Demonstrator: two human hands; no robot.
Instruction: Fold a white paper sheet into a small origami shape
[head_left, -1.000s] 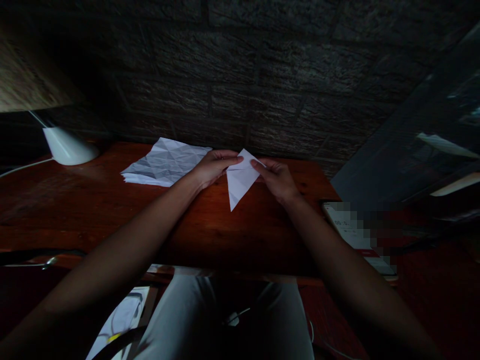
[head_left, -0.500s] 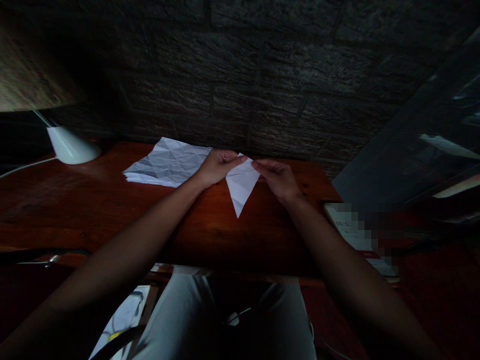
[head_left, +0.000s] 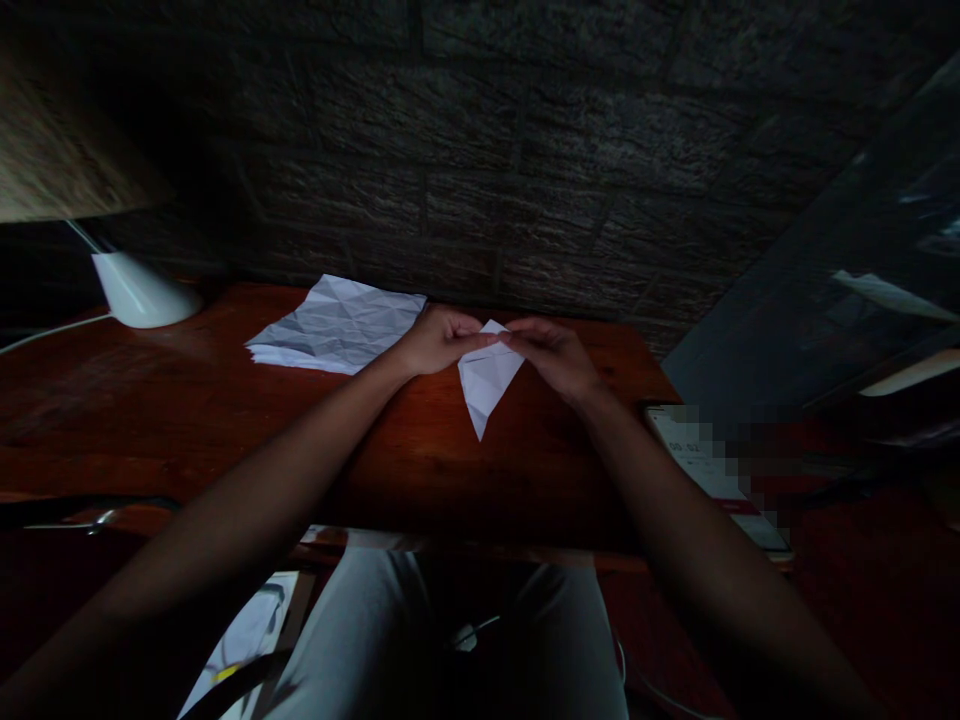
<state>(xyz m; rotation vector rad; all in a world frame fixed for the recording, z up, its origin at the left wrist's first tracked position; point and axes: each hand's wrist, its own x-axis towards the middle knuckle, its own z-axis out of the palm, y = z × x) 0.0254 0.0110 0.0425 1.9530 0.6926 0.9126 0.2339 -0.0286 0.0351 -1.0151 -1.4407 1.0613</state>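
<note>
Head view shows both hands meeting at the far edge of a white folded paper triangle (head_left: 487, 385), which lies near the far middle of the reddish wooden counter (head_left: 187, 420), its tip pointing near. The left hand (head_left: 435, 342) and right hand (head_left: 551, 358) pinch that top edge, fingertips almost touching, likely to steady a fold. A creased white paper sheet (head_left: 337, 325) lies left, beyond it a white lamp base (head_left: 142, 295).

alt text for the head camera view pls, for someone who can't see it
Both hands, left hand and right hand, pinch the top of a folded white paper triangle over a dark wooden desk. A creased paper sheet lies to the left.
</note>
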